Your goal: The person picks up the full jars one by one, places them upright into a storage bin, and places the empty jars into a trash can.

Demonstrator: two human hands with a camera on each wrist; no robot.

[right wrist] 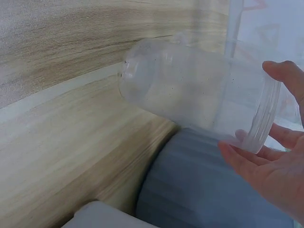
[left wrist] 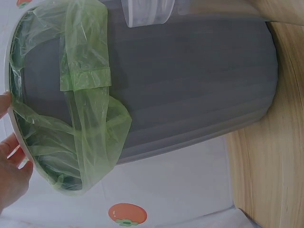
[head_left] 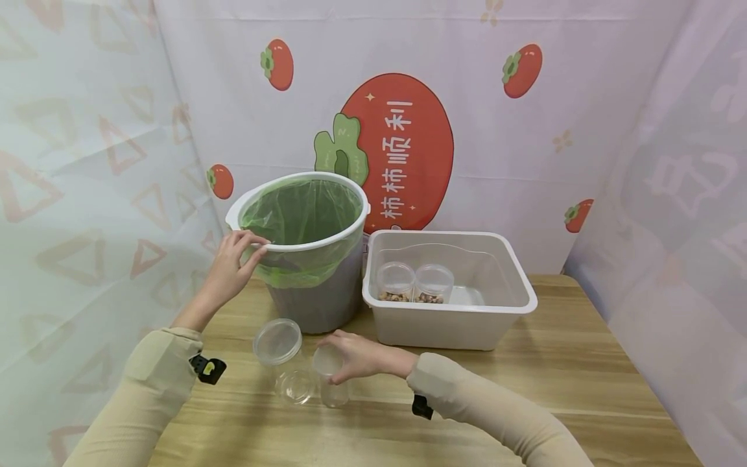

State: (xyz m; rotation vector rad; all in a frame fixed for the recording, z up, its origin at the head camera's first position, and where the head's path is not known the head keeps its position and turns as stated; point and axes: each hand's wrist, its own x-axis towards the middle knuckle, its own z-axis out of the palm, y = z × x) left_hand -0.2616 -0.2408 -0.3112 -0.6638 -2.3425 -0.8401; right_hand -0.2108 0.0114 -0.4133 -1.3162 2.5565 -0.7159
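My left hand (head_left: 233,259) pinches the near-left rim of a grey trash bin (head_left: 315,305), which has a green bag (head_left: 309,266) folded over its white rim. My right hand (head_left: 364,355) holds a clear, see-through plastic jar (right wrist: 185,85) around its lid, fingers and thumb spread to either side. No contents show inside that jar. Just left of it on the table stands a second clear jar (head_left: 278,342) with a lid, close to the bin's foot.
A pale rectangular tub (head_left: 443,331) stands right of the bin. In it are two lidded clear jars (head_left: 433,283) with brown, nut-like pieces at the bottom. The wooden table (head_left: 572,363) meets a fabric backdrop (head_left: 496,162) printed with persimmons.
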